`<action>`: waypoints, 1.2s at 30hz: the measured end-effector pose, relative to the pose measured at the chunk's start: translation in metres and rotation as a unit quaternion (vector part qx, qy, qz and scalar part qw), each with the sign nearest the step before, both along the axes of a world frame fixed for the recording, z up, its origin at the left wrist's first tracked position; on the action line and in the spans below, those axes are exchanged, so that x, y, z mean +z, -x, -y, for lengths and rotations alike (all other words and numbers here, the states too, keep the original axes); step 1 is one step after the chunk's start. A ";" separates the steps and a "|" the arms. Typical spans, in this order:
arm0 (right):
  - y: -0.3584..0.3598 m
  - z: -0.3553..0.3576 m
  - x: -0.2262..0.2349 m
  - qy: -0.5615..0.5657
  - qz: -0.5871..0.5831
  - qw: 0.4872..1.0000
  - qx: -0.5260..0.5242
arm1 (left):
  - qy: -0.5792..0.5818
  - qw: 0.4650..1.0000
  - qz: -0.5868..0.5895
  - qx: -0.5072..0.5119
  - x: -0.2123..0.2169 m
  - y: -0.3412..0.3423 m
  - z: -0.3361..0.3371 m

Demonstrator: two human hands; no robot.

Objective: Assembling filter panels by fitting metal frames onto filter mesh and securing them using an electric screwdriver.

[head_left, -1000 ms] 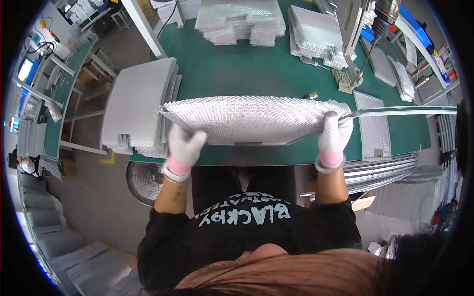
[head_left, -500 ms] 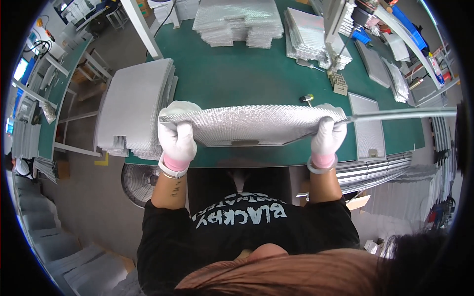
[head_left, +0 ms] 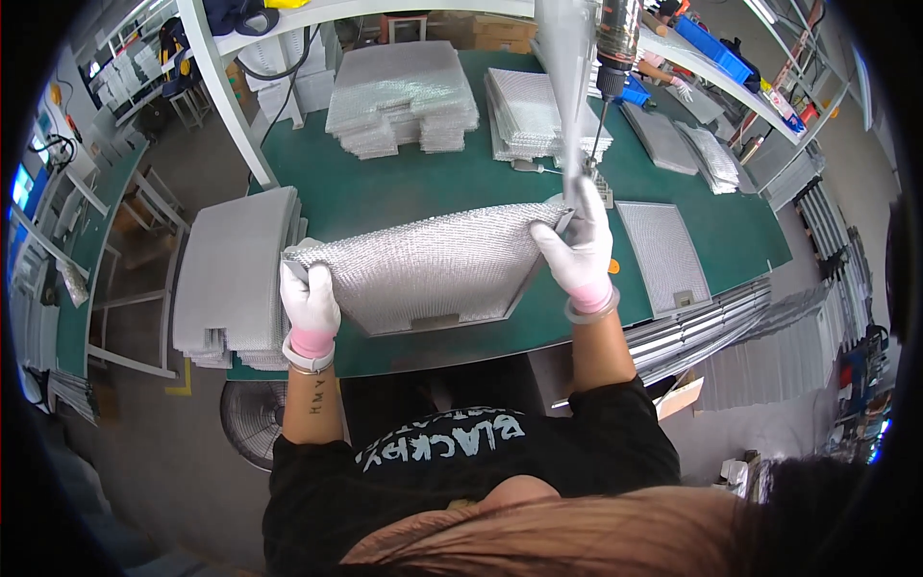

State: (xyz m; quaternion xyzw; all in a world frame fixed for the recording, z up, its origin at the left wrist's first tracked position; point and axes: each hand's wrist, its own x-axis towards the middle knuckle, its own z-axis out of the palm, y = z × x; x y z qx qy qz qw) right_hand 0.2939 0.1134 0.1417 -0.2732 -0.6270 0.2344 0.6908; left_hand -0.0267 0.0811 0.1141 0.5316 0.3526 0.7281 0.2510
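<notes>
Between my hands a silver mesh panel (head_left: 433, 274) is held tilted above the green table, with a notch in its lower edge. My left hand (head_left: 311, 300), in a white glove, pinches its upper left corner, where a short bit of metal edging shows. My right hand (head_left: 583, 252), gloved too, grips the upper right corner, thumb on the near side and fingers behind. A long, thin metal strip (head_left: 569, 96) rises from that corner, its upper part blurred. Whether the strip is joined to the panel I cannot tell.
Mesh sheet stacks stand at the left (head_left: 236, 264), at the back (head_left: 404, 91) and at the back right (head_left: 524, 111). A power screwdriver (head_left: 615, 48) hangs beside the strip. A framed panel (head_left: 663, 255) lies right. A co-worker's gloved hand (head_left: 681, 89) shows far right.
The metal strip has swung from pointing right to pointing up and away. The panel has moved left, its right end higher than its left, and shows more of its face.
</notes>
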 end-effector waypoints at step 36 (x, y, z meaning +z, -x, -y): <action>0.063 0.006 0.139 -0.132 0.559 0.788 0.223 | -0.133 0.983 0.047 0.115 0.033 -0.020 0.011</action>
